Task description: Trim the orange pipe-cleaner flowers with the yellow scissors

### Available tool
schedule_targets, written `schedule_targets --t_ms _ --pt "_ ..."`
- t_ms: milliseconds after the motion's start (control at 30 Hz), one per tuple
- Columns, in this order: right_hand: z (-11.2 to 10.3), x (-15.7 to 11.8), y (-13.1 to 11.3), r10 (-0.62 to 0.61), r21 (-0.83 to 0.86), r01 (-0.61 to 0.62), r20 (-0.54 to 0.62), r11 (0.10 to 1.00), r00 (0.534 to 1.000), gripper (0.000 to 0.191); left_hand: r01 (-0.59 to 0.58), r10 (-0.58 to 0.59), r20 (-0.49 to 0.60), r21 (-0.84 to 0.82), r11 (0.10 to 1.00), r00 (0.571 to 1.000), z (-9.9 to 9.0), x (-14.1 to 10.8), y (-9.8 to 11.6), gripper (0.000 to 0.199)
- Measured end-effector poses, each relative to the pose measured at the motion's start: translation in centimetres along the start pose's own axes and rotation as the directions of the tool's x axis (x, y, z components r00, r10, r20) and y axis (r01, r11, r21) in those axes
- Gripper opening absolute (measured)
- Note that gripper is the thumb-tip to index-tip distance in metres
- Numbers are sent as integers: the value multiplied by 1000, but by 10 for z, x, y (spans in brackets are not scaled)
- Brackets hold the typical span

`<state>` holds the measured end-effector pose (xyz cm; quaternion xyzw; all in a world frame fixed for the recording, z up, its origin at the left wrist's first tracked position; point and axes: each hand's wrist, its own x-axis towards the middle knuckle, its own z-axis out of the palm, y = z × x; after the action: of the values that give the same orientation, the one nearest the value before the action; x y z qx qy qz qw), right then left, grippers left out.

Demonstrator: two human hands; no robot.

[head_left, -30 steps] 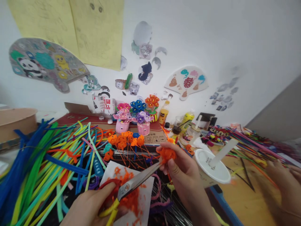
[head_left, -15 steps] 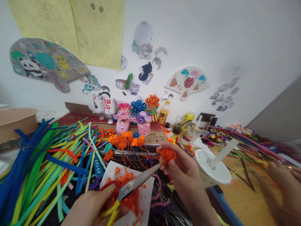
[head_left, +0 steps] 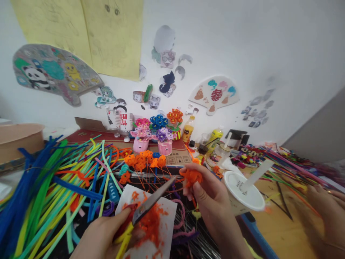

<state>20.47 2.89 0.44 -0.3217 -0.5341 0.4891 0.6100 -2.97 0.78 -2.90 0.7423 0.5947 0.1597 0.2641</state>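
Note:
My left hand (head_left: 104, 230) is closed around the red and yellow handles of a pair of scissors (head_left: 153, 200). Their blades look together and point up and right, the tip just left of an orange pipe-cleaner flower (head_left: 192, 176) and apart from it. Between the thumb and fingers of my right hand (head_left: 211, 198) that fuzzy flower is pinched. Beneath the scissors lies a white sheet of paper (head_left: 165, 233) strewn with orange fuzz clippings (head_left: 151, 225). Behind the hands, several finished orange flowers (head_left: 145, 160) rest on thin wire stems.
Loose coloured pipe cleaners (head_left: 78, 180) heap up at left. A lidded cup with a straw (head_left: 244, 192) stands close to my right forearm. Potted pipe-cleaner flowers (head_left: 164, 145) and a juice bottle (head_left: 188, 129) stand by the wall. Another person's hands (head_left: 327, 208) are at far right.
The scissors have drawn back left from the flower and tilted more upward; their tip was at the flower before. My right hand holds the flower almost still.

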Motion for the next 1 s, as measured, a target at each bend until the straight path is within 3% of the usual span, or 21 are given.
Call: schedule_targets --t_ms 100,200,400,533,733,867,1000 --pt "0 0 -1 -1 -19 0 -25 1000 1000 23 31 -47 -156 -103 994 987 0 0 -5 24" --pt "1 1 -1 13 -45 -16 -63 999 998 24 42 -73 -214 -145 989 974 1 0 -10 22" --pt "3 4 -1 55 -160 -80 -156 984 986 26 32 -15 -378 40 999 926 6 -2 -15 30" --pt "6 5 -3 74 -190 -112 -197 975 978 28 110 -40 -368 170 979 929 3 -4 -12 19" --pt "8 5 -2 103 -215 -160 -252 964 962 33 102 -27 -396 168 981 918 5 -7 -17 26" --pt "8 5 -1 124 -188 -185 -297 965 947 36 87 -37 -345 132 987 938 8 -5 -13 22" --pt "10 4 -3 134 -172 -182 -261 968 956 34 28 11 -272 139 990 962 10 -3 -8 13"
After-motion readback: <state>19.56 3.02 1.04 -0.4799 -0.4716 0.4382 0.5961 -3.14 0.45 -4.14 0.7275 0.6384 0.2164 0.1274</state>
